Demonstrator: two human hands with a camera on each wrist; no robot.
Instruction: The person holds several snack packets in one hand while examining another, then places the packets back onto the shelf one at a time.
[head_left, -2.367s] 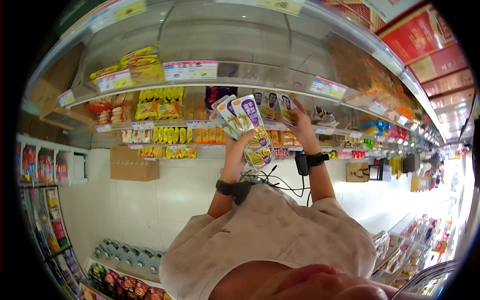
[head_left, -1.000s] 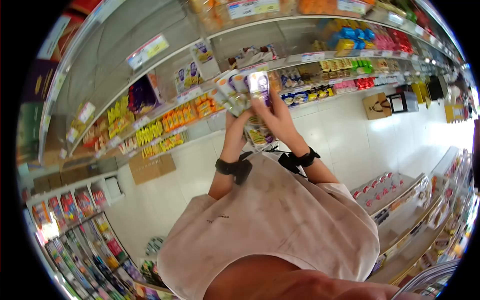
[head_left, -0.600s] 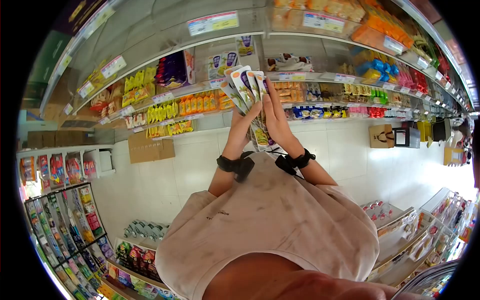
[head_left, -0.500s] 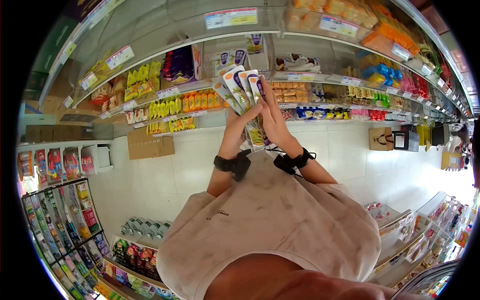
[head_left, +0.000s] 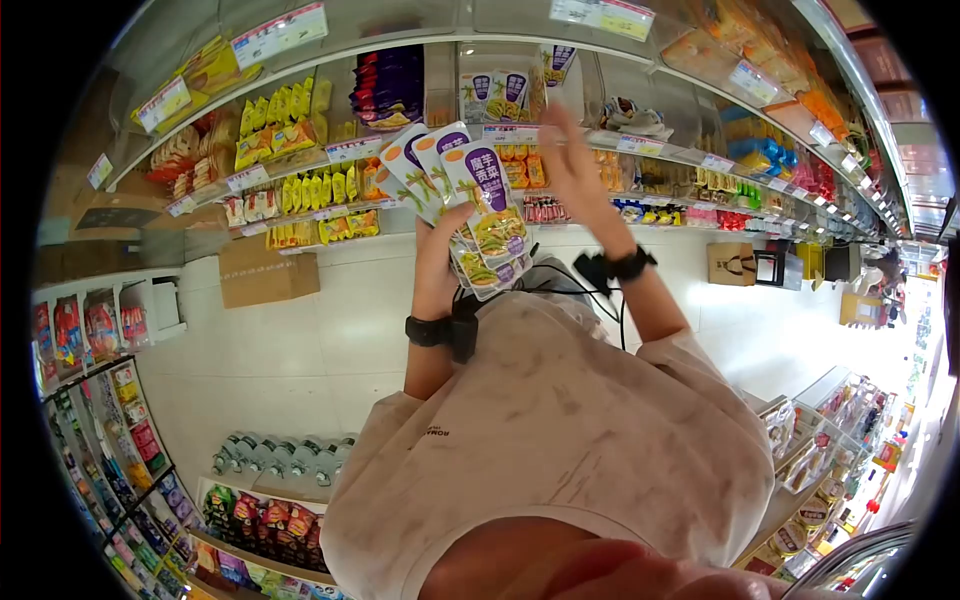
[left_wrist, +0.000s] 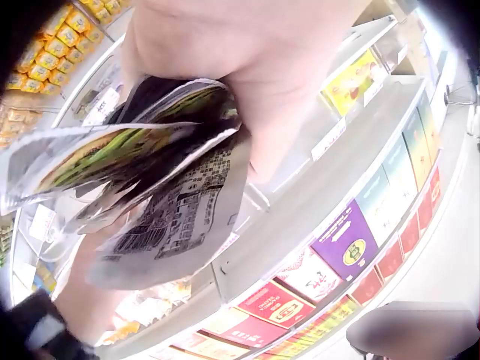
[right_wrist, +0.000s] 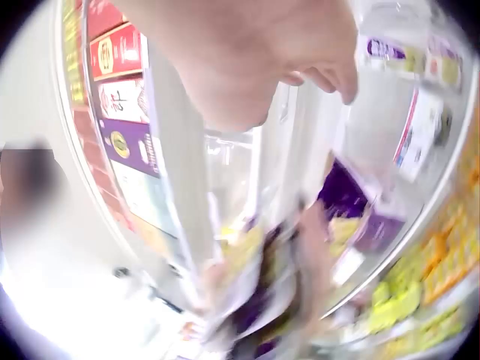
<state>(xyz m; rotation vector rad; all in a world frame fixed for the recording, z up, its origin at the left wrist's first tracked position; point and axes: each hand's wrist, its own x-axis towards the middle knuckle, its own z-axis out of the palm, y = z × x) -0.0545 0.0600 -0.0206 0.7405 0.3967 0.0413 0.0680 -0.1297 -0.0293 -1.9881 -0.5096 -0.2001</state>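
My left hand (head_left: 437, 265) grips a fanned stack of several flat snack packets (head_left: 487, 190), white with purple labels and a picture of green and yellow food. The thumb lies across their front. In the left wrist view, the same packets spread out below the palm, one printed back facing the camera. My right hand (head_left: 578, 170), blurred, is raised apart from the stack, in front of the shelf and holding nothing. Similar packets stand in a clear shelf bin (head_left: 495, 97) just beyond it; the right wrist view shows them past the fingers (right_wrist: 346, 84).
Shelf rims with price tags (head_left: 640, 145) run across in front of me. Yellow snack bags (head_left: 285, 125) and dark purple packets (head_left: 388, 85) fill bins to the left. A cardboard box (head_left: 268, 272) sits on the floor, and black cables (head_left: 600, 285) hang by my waist.
My right hand took a packet at the shelf, brought it to the stack and pressed against its side. Now it has left the stack and moved right, toward the shelf. The stack shifted slightly left.
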